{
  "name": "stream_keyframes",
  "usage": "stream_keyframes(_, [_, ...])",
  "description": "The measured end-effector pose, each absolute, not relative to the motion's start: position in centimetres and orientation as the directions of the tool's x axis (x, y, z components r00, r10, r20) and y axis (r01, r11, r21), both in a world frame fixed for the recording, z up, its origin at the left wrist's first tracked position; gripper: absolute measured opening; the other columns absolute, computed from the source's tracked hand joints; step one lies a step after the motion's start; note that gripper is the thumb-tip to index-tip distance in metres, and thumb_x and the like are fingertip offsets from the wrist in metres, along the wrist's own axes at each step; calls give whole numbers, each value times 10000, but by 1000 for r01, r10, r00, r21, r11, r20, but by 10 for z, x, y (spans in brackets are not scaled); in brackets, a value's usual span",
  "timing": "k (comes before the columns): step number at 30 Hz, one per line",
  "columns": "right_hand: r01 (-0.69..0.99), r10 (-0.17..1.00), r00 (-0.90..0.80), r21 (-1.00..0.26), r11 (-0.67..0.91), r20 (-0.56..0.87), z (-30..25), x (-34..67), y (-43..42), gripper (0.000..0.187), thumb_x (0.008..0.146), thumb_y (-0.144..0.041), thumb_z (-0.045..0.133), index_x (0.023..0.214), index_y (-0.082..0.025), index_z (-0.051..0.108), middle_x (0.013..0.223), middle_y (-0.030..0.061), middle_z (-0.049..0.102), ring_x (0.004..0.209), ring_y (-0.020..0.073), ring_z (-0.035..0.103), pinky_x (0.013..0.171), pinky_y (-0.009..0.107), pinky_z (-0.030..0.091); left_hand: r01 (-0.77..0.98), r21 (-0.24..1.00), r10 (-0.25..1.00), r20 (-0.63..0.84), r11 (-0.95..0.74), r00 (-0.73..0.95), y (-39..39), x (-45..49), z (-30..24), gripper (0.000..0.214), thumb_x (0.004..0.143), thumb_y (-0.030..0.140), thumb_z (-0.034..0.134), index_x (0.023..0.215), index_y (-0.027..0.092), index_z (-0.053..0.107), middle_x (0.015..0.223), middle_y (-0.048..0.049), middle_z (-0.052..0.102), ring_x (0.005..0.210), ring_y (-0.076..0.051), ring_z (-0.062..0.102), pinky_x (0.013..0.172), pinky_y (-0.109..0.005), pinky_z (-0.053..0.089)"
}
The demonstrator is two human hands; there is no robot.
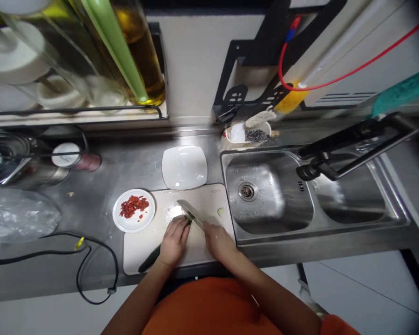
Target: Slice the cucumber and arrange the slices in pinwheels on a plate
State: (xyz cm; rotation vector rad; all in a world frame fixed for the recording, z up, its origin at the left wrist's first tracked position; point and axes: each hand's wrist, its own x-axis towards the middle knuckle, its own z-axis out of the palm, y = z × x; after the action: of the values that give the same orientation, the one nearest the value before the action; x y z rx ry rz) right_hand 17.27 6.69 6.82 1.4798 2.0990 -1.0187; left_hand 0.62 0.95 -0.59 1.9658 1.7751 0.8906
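Note:
On the white cutting board (pixel 209 195) lies a dark green cucumber (pixel 150 259), running from lower left to upper right. My left hand (pixel 175 238) is wrapped over it, hiding its middle, and the fingertips sit close to its cut end. My right hand (pixel 219 239) grips the handle of a kitchen knife (pixel 182 204), whose blade points to the upper left beside that end. A pale green cucumber slice (pixel 220 211) rests alone at the board's right. Left of the board's top, a round white plate (pixel 118 210) holds chopped red pieces.
An empty square white plate (pixel 184 167) stands behind the board. To the right is a steel double sink (pixel 272 223) with a black faucet (pixel 317 167). A caddy (pixel 242 143) sits behind it. A black cable (pixel 117 265) and plastic bag (pixel 21 216) lie left.

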Motion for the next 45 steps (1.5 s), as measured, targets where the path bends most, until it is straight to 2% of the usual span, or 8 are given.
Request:
stream_keyframes(3, [931, 655, -352, -321, 172, -669, 78, 177, 68, 351, 875, -99, 310, 1128, -175, 541, 939, 80, 663, 856, 172, 616, 694, 240, 403, 753, 636, 972, 232, -172, 26, 9, 6, -5, 250, 880, 200, 498, 1117, 178, 573, 1057, -91, 643, 1037, -197, 586, 956, -407, 478])
stream_keyframes(7, [924, 656, -382, -270, 270, -651, 90, 181, 60, 367, 859, -61, 315, 1120, -189, 540, 909, 74, 663, 794, 190, 627, 627, 248, 390, 759, 629, 975, 219, -165, 31, 8, 5, -3, 249, 885, 193, 486, 1118, 180, 573, 1036, -83, 648, 1027, -191, 586, 961, -404, 470])
stream_keyframes(19, [922, 613, -374, -213, 322, -696, 106, 184, 42, 395, 871, -65, 307, 1202, -207, 466, 946, 81, 645, 796, 194, 637, 614, 243, 408, 791, 578, 965, 253, -202, 62, 8, 5, -1, 208, 891, 189, 464, 1054, 167, 591, 1015, -87, 655, 1053, -209, 578, 964, -412, 462])
stream_keyframes(28, [921, 610, -376, -211, 327, -697, 105, 183, 43, 389, 879, -63, 294, 1206, -194, 457, 943, 87, 650, 803, 207, 643, 609, 255, 415, 783, 588, 966, 251, -204, 64, 9, 5, -1, 178, 877, 158, 485, 1015, 165, 597, 968, -71, 659, 997, -196, 592, 959, -400, 462])
stream_keyframes(45, [920, 597, -377, -211, 331, -708, 104, 181, 44, 373, 883, -48, 281, 1173, -189, 469, 939, 95, 646, 801, 199, 645, 602, 243, 411, 792, 579, 969, 241, -194, 61, 9, 5, -2, 174, 881, 166, 484, 1008, 171, 602, 987, -73, 659, 1012, -197, 585, 957, -399, 462])
